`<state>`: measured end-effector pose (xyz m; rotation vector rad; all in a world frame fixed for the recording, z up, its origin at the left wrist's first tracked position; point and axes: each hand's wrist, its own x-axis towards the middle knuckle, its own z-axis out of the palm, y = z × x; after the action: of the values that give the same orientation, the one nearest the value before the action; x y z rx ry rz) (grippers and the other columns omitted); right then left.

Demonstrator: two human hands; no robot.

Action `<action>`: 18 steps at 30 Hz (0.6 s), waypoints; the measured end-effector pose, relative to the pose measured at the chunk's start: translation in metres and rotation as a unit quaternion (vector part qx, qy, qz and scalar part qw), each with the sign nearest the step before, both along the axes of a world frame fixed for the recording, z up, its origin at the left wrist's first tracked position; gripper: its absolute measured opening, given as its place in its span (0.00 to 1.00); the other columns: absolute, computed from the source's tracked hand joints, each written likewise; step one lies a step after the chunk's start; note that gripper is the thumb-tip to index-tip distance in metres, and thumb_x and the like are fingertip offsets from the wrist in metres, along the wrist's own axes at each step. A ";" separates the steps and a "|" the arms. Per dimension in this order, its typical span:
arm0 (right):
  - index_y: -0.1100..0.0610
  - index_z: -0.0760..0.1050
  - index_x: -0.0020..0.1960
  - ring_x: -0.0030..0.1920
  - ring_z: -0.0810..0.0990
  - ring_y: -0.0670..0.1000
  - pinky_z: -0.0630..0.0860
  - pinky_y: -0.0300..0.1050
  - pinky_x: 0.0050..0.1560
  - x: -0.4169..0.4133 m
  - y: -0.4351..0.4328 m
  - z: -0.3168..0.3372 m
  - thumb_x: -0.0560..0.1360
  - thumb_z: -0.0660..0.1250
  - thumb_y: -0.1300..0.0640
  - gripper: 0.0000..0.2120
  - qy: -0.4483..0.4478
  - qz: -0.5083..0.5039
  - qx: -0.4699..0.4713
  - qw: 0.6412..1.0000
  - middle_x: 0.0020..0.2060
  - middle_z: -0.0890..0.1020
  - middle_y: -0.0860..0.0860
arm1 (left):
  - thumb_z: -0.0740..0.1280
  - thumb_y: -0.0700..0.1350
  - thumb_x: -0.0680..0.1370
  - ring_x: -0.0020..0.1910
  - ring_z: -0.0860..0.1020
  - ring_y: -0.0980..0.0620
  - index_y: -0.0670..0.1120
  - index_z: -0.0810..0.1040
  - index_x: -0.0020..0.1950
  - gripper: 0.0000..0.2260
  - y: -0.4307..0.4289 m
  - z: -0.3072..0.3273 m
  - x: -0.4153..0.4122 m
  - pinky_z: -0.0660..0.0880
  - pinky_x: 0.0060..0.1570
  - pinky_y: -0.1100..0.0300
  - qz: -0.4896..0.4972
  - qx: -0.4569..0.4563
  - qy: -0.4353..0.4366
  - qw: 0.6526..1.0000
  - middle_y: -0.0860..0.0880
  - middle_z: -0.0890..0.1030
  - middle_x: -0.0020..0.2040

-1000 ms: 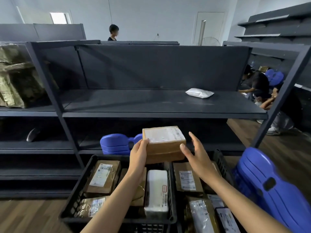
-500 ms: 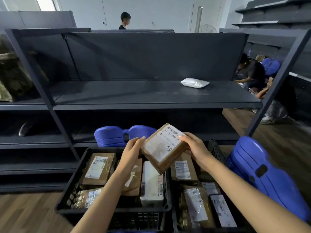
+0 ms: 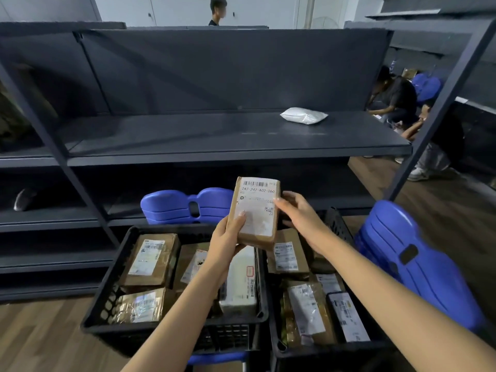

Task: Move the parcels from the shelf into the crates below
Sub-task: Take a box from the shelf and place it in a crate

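Over the left crate (image 3: 112,328), our left hand (image 3: 228,238) grips the brown parcel (image 3: 255,210) by its lower corner — upright, label toward us. Our right hand (image 3: 302,214) pinches its right edge, fingers probably curled behind; a white parcel (image 3: 303,115) lies on the shelf (image 3: 188,135) above.

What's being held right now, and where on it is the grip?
A brown labelled parcel: the left hand grips its lower left edge, thumb across the front, and the right hand holds its right edge.
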<state>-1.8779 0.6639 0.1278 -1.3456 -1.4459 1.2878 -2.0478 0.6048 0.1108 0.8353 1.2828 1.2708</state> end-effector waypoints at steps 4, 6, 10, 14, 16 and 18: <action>0.47 0.63 0.71 0.59 0.77 0.47 0.74 0.51 0.64 0.004 -0.018 -0.023 0.74 0.67 0.42 0.29 -0.006 -0.004 -0.031 0.999 0.61 0.77 0.45 | 0.66 0.53 0.78 0.59 0.80 0.51 0.47 0.66 0.72 0.24 -0.003 -0.015 0.019 0.75 0.62 0.51 -0.012 0.013 0.010 1.000 0.48 0.79 0.62; 0.47 0.65 0.71 0.57 0.79 0.46 0.76 0.49 0.59 0.011 -0.022 -0.030 0.75 0.67 0.45 0.26 0.009 -0.037 -0.035 0.999 0.59 0.79 0.45 | 0.65 0.53 0.79 0.61 0.77 0.51 0.47 0.62 0.73 0.26 -0.004 -0.019 0.029 0.73 0.64 0.53 -0.026 -0.003 0.023 0.999 0.48 0.76 0.65; 0.50 0.67 0.69 0.55 0.78 0.46 0.75 0.40 0.50 0.034 -0.031 -0.037 0.77 0.65 0.47 0.22 -0.026 -0.115 -0.015 0.993 0.60 0.78 0.47 | 0.60 0.54 0.81 0.59 0.75 0.55 0.45 0.66 0.72 0.22 -0.002 -0.023 0.050 0.71 0.53 0.65 -0.059 -0.029 0.078 0.995 0.51 0.75 0.64; 0.51 0.69 0.70 0.55 0.78 0.46 0.74 0.37 0.50 0.057 -0.046 -0.043 0.79 0.63 0.48 0.21 -0.058 -0.146 0.016 0.987 0.60 0.79 0.48 | 0.59 0.52 0.82 0.54 0.78 0.57 0.46 0.70 0.70 0.19 -0.001 -0.028 0.074 0.76 0.51 0.65 -0.094 -0.011 0.138 0.986 0.50 0.79 0.61; 0.52 0.69 0.70 0.58 0.78 0.47 0.72 0.34 0.48 0.068 -0.052 -0.047 0.80 0.62 0.50 0.20 -0.064 -0.155 0.029 0.985 0.61 0.78 0.48 | 0.60 0.53 0.81 0.61 0.77 0.51 0.47 0.63 0.75 0.23 -0.003 -0.033 0.088 0.75 0.61 0.53 -0.102 -0.018 0.155 0.983 0.48 0.76 0.66; 0.54 0.66 0.72 0.63 0.75 0.49 0.71 0.36 0.52 0.082 -0.057 -0.052 0.80 0.62 0.51 0.22 -0.066 -0.168 0.023 0.983 0.64 0.75 0.49 | 0.61 0.52 0.81 0.62 0.76 0.51 0.49 0.61 0.75 0.24 -0.005 -0.040 0.103 0.75 0.63 0.51 -0.098 -0.019 0.174 0.980 0.48 0.75 0.67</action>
<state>-1.7963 0.6067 0.0759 -1.5881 -1.2581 0.9567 -1.9453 0.6002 0.0709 1.1641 1.4525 0.9666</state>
